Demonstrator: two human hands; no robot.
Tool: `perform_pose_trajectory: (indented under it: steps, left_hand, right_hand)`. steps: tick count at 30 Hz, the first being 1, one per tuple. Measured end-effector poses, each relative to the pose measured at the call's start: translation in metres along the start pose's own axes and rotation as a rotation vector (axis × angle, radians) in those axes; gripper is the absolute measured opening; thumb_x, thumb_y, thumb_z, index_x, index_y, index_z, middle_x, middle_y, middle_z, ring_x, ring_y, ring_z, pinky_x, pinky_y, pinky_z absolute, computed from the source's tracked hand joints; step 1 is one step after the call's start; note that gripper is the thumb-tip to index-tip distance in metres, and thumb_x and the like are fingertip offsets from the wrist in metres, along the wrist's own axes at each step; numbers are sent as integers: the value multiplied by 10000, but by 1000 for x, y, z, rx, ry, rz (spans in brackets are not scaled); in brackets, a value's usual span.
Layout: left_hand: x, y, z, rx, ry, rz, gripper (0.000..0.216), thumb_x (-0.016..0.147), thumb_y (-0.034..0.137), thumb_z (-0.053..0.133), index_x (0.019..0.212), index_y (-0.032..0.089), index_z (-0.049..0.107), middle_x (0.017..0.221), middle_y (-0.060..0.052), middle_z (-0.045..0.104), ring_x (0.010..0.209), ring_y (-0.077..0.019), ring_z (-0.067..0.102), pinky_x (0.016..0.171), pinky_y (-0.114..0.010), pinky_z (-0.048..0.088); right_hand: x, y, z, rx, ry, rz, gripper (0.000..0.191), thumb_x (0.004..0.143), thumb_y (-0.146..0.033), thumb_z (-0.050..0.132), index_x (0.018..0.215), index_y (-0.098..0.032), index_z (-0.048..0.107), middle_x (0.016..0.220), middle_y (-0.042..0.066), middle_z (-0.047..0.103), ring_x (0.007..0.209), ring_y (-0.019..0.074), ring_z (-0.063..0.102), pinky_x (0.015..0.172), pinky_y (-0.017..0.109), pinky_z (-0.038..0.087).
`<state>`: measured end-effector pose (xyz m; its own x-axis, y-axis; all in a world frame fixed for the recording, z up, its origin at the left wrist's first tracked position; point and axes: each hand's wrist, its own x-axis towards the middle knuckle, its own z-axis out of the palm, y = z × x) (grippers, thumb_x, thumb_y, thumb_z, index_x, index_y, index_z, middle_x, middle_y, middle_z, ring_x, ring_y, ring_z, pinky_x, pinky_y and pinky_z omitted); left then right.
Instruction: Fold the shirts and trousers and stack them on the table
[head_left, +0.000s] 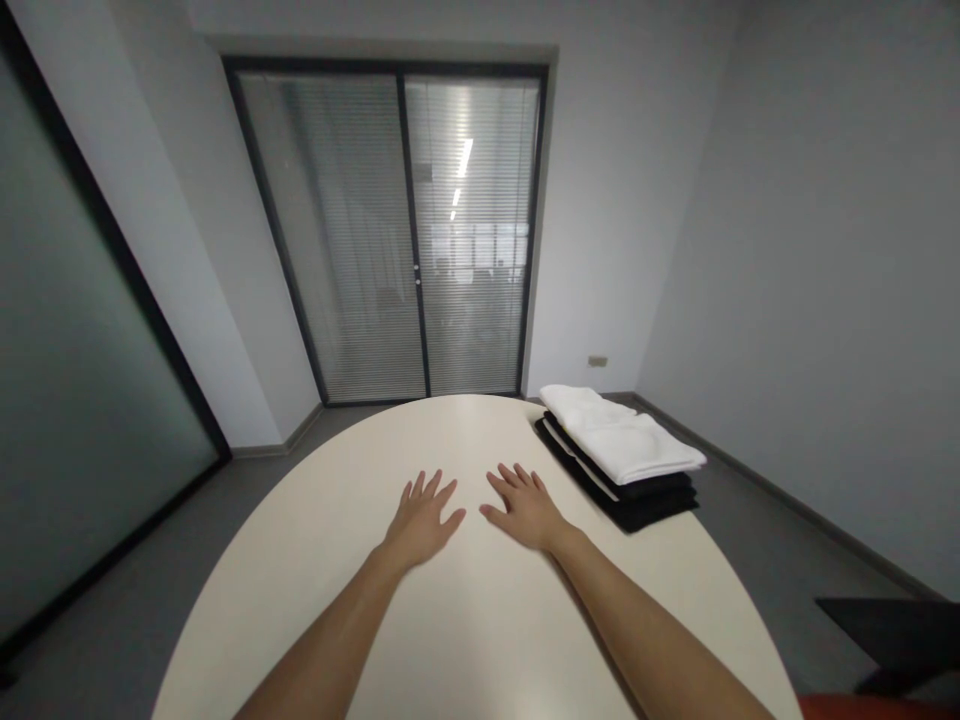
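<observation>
My left hand is palm down at the middle of the round cream table, fingers spread, holding nothing. Close by on its right is my right hand, also palm down with fingers apart and nothing in it. A small gap separates the two thumbs. To the right of my right hand, near the table's edge, lies a stack of folded cloth. White folded cloth forms its top, with black folded cloth beneath; a pale layer shows between the black ones.
Beyond the table stands a dark-framed glass door with blinds. A frosted glass panel is at the left. At the lower right, a black flat object and something red sit beside the table. A wall socket is low on the far wall.
</observation>
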<state>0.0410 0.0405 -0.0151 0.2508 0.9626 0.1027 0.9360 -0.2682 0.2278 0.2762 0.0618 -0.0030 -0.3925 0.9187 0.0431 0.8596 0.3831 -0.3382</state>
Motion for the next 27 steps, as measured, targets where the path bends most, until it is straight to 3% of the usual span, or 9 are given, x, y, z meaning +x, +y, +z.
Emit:
perform_pose_trajectory:
  steps: [27]
  left_hand:
    - [-2, -2, 2, -9, 6, 7, 682, 953, 657, 311, 1518, 284, 394, 1631, -82, 258, 1510, -362, 142, 1206, -540, 132]
  right_hand:
    - [-3, -3, -1, -7, 3, -1, 779, 911, -708, 388, 1537, -246, 358, 1637, 96, 226, 1511, 354, 115, 1187, 538, 70]
